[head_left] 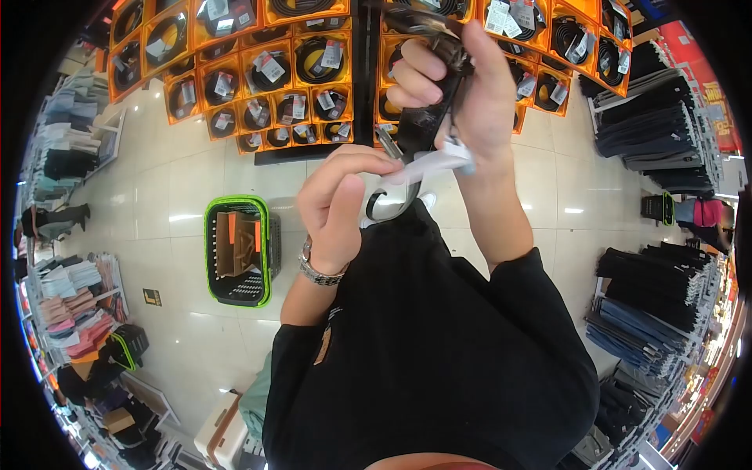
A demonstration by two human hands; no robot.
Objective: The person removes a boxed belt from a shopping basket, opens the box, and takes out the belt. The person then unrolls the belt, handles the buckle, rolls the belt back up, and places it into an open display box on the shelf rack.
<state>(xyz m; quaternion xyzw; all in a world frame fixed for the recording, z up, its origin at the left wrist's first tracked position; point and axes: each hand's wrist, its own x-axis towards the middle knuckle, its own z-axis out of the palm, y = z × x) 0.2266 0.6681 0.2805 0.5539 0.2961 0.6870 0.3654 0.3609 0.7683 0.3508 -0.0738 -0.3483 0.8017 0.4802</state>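
A dark leather belt [424, 125] hangs in front of my chest, with my right hand [484, 98] closed around its upper part. One end of the belt curls in a hook shape below my hands. A metal piece that looks like a buckle [388, 144] shows beside the strap. The white price tag [435, 164], smeared by motion, stretches between the belt and my left hand [338, 200]. My left index finger and thumb are at the tag's left end, pinched together. The left wrist wears a metal watch.
Ahead stands a rack of orange compartments [270, 72] with coiled, tagged belts. A black shopping basket with a green rim [207, 251] sits on the tiled floor at left, a brown item inside. Hanging trousers [650, 117] line the right; folded clothes [74, 309] lie at left.
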